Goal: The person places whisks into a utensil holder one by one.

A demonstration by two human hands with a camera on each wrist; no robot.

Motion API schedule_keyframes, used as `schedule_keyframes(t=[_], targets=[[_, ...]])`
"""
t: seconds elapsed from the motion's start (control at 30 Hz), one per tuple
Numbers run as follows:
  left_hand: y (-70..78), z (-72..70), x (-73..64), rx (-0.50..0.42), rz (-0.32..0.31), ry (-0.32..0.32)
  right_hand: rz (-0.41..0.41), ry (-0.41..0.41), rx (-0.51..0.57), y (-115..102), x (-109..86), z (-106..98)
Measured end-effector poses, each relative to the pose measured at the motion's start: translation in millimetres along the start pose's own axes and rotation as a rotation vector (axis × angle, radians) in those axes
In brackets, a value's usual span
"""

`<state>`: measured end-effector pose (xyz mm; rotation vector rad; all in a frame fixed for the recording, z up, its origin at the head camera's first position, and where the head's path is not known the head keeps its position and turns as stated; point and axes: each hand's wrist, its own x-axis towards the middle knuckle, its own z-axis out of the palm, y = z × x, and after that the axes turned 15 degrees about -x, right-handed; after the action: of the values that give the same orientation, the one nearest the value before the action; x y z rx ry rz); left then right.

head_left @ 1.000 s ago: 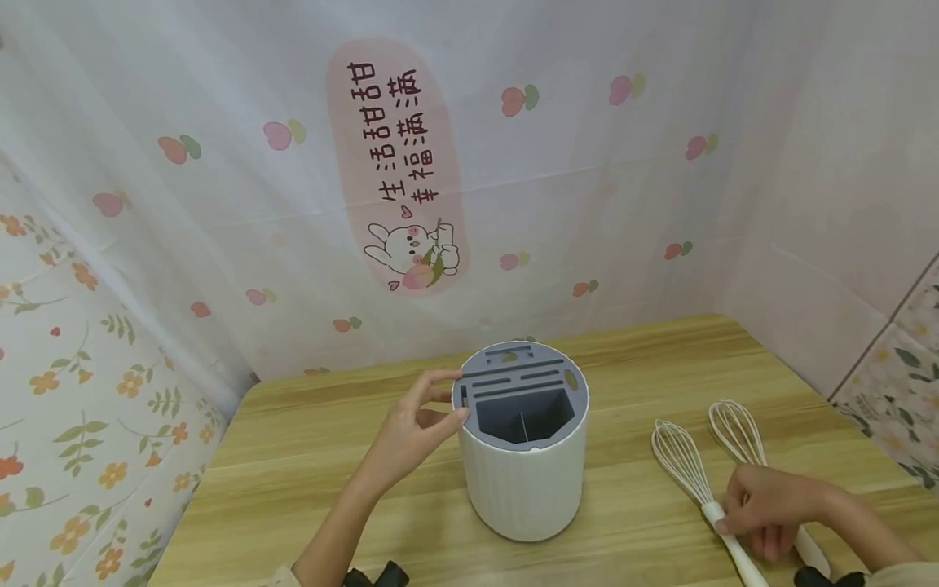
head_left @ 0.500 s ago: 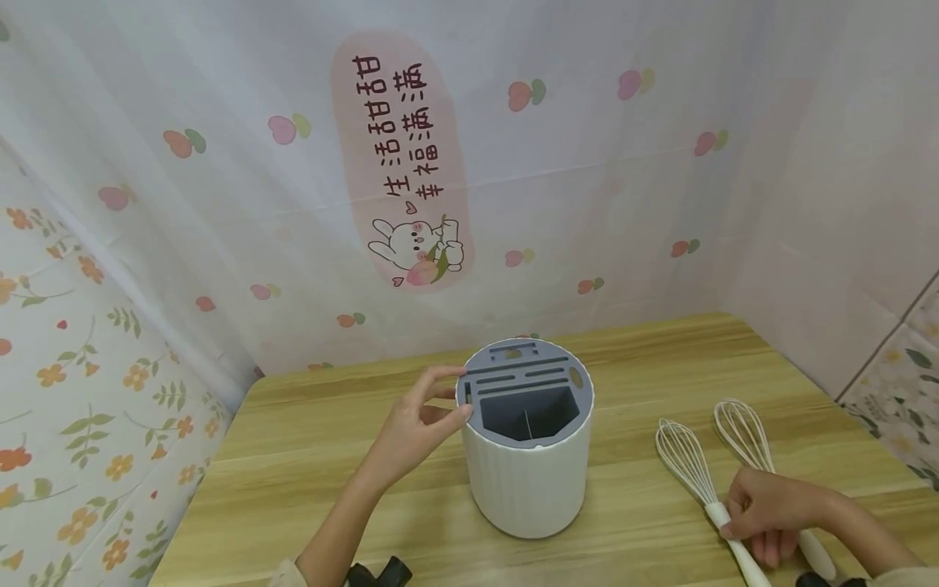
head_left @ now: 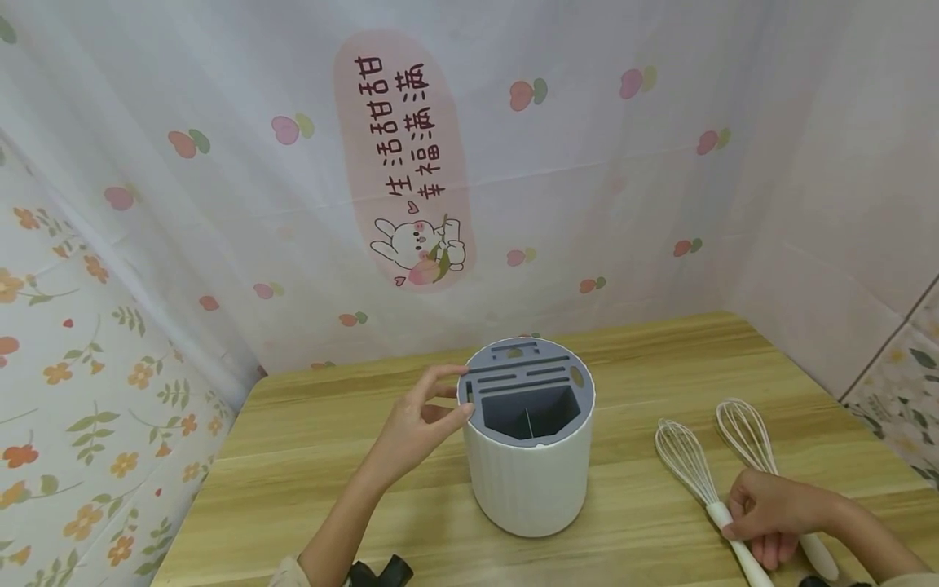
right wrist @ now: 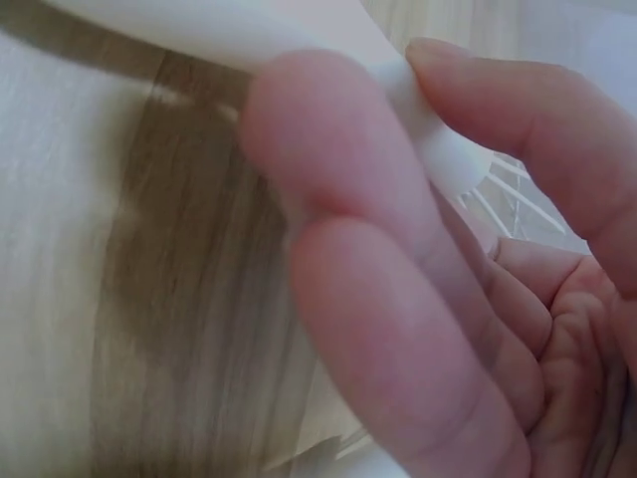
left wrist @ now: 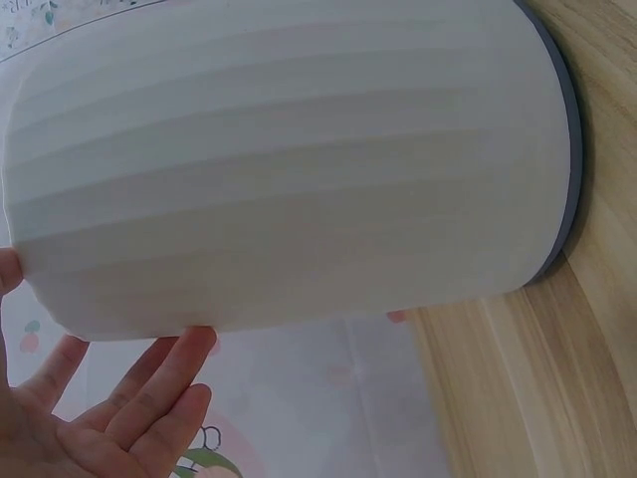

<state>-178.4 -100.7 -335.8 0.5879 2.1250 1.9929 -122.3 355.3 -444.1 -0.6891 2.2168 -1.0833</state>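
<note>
A round white utensil holder [head_left: 528,489] with a grey slotted lid [head_left: 513,399] stands upright on the table in the head view. At its left rim my left hand [head_left: 418,424] rests thumb and fingertips, the fingers fairly straight. The left wrist view shows those fingertips [left wrist: 204,339] against the ribbed white wall [left wrist: 299,179]. On the right, my right hand [head_left: 773,514] pinches the white handle of a balloon whisk [head_left: 687,461] between thumb and fingers. The right wrist view shows this handle [right wrist: 219,30] at the pinch. A second whisk [head_left: 747,432] lies just right of it, its handle partly behind the hand.
The wood-grain table [head_left: 330,456] runs back to a printed white curtain [head_left: 587,163]. Flowered cloth [head_left: 95,456] hangs along the left side, and a pale wall [head_left: 844,204] closes the right. A black object [head_left: 381,571] shows below the left wrist.
Both hands keep their places on the holder and the whisk. The head view has shifted slightly, so everything sits a little further right in it.
</note>
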Motion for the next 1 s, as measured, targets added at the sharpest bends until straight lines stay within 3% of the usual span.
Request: schedule_keyframes(t=[0.17, 0.3, 0.57, 1.0], targets=[[17.7, 5.5, -6.0, 0.002, -0.016, -0.007, 0.02, 0.013, -0.02, -4, -0.7, 0], [23.6, 7.5, -7.6, 0.006, -0.029, -0.006, 0.015, 0.027, -0.046, -12, -0.2, -5], [22.3, 7.1, -8.0, 0.012, -0.02, 0.003, -0.063, 0.065, -0.154, -36, 5.2, -18], [21.3, 6.9, -8.2, 0.014, -0.014, 0.008, -0.019, 0.113, -0.338, -90, 14.3, -35]])
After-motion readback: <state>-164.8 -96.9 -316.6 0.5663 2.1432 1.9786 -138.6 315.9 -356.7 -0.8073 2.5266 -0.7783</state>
